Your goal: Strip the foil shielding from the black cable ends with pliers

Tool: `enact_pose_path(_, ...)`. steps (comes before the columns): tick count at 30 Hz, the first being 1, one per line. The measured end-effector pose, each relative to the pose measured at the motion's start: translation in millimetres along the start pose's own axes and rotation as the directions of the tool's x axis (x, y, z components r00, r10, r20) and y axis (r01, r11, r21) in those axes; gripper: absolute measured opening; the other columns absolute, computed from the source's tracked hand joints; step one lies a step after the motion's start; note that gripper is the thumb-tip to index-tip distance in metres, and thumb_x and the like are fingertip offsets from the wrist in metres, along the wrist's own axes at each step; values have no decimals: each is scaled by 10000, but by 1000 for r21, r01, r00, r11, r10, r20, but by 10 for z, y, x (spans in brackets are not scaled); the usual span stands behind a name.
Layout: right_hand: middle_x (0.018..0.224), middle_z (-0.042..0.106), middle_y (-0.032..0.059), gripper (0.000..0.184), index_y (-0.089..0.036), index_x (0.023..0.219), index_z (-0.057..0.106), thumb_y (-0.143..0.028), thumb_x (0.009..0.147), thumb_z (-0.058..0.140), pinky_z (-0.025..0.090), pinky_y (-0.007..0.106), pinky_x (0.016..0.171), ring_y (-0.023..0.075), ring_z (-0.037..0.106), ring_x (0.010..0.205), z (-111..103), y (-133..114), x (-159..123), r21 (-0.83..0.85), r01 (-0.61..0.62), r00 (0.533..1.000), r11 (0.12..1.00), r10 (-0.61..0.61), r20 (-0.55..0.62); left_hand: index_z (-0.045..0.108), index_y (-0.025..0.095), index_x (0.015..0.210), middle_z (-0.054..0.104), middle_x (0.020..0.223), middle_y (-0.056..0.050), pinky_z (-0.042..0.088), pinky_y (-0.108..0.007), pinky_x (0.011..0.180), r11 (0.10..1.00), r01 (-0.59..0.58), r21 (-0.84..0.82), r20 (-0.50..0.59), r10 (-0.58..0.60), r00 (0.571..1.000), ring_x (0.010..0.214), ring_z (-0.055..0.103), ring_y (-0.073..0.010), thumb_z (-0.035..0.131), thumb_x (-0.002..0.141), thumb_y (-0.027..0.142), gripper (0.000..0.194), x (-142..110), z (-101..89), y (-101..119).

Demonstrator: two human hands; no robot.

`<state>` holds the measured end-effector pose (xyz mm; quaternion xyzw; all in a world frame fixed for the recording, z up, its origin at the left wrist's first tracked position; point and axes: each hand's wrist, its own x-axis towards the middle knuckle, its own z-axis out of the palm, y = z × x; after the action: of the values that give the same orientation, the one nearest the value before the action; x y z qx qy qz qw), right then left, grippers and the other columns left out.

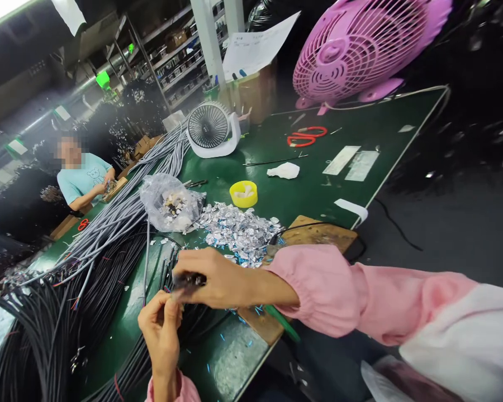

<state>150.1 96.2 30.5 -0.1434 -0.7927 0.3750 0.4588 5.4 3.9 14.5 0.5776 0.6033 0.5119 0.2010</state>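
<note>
My left hand [161, 318] is closed in a pinch at the end of a cable, where a bit of coloured wire [167, 289] shows at the fingertips. A thin grey cable [146, 262] runs down to this hand. My right hand [220, 279] meets it from the right, fingers wrapped round a small dark tool [189, 281], blurred and partly hidden. Both hands touch or nearly touch at the fingertips. Just behind them lies a pile of silver foil scraps [238, 229] mixed with blue bits.
Bundles of black cables [54, 329] and grey cables [121, 206] cover the left side. Around the green table [272, 195] are a plastic bag [167, 201], yellow ring-shaped dish [243, 194], red-handled scissors [308, 135], wooden board [322, 237], white fan [212, 128] and pink fan [360, 50]. Another person [84, 176] sits far left.
</note>
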Motion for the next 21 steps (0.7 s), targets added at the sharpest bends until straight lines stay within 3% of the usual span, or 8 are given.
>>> enact_pose_path(3, 668, 489, 11, 106, -155, 648, 503, -183, 749, 515, 284, 225, 493, 87, 377, 543, 72, -6, -74, -127, 146, 978, 981, -124, 170, 524, 168, 488, 432, 433, -11, 287, -221, 354, 1000, 27, 6, 12, -27, 1000, 384, 365, -97, 525, 761, 518, 444, 12, -17, -15)
enact_pose_path(6, 561, 434, -22, 238, -166, 568, 424, -250, 782, 485, 286, 207, 466, 71, 361, 501, 148, -14, -95, 190, -75, 979, 979, 36, 200, 541, 166, 477, 450, 434, -19, 306, -224, 369, 999, 19, 32, 43, -20, 999, 395, 380, -103, 554, 740, 512, 435, 25, -38, 1)
enact_pose_path(10, 412, 300, -98, 304, -179, 545, 378, -355, 723, 550, 221, 171, 360, 31, 255, 360, 220, -10, -53, 644, -557, 830, 525, 378, 409, 504, 180, 500, 452, 482, 3, 364, -219, 430, 997, -60, 49, -38, 62, 997, 466, 422, -111, 589, 710, 468, 366, 11, -4, 31)
enact_pose_path(13, 418, 351, -93, 275, -172, 522, 371, -262, 700, 560, 160, 165, 337, 10, 214, 330, 121, 26, 46, 716, -590, 764, 373, 545, 346, 459, 186, 508, 420, 497, 28, 383, -213, 460, 995, -98, 27, -119, 101, 988, 477, 412, -100, 630, 685, 372, 308, -16, 35, 18)
enact_pose_path(15, 441, 367, -83, 292, -170, 518, 354, -252, 757, 501, 126, 172, 344, 3, 174, 329, -7, 47, 112, 721, -524, 765, 453, 623, 164, 451, 186, 508, 414, 505, 32, 396, -219, 475, 994, -113, -6, -139, 111, 984, 487, 418, -101, 639, 677, 336, 294, -21, 44, -1)
enact_pose_path(17, 467, 358, -79, 315, -167, 530, 370, -290, 798, 480, 155, 177, 365, 12, 189, 353, -107, 47, 135, 622, -387, 824, 680, 558, -97, 464, 182, 516, 426, 514, 28, 409, -223, 484, 994, -106, -38, -141, 100, 985, 500, 442, -107, 625, 692, 337, 284, -9, 42, -8)
enact_pose_path(19, 503, 388, -58, 270, -153, 583, 463, -300, 806, 501, 243, 183, 418, 42, 301, 423, -129, 30, 102, 369, -244, 931, 897, 323, -171, 495, 177, 530, 454, 514, 21, 411, -218, 477, 995, -88, -37, -128, 82, 988, 496, 461, -109, 596, 721, 343, 273, 12, 37, 6)
enact_pose_path(21, 598, 472, -21, 148, -147, 691, 542, -252, 795, 532, 324, 200, 496, 75, 396, 528, -80, 14, 33, 141, -49, 995, 989, 61, -81, 521, 173, 533, 483, 502, 12, 397, -210, 453, 997, -76, 1, -112, 75, 991, 476, 466, -108, 565, 750, 358, 289, 31, 34, 36)
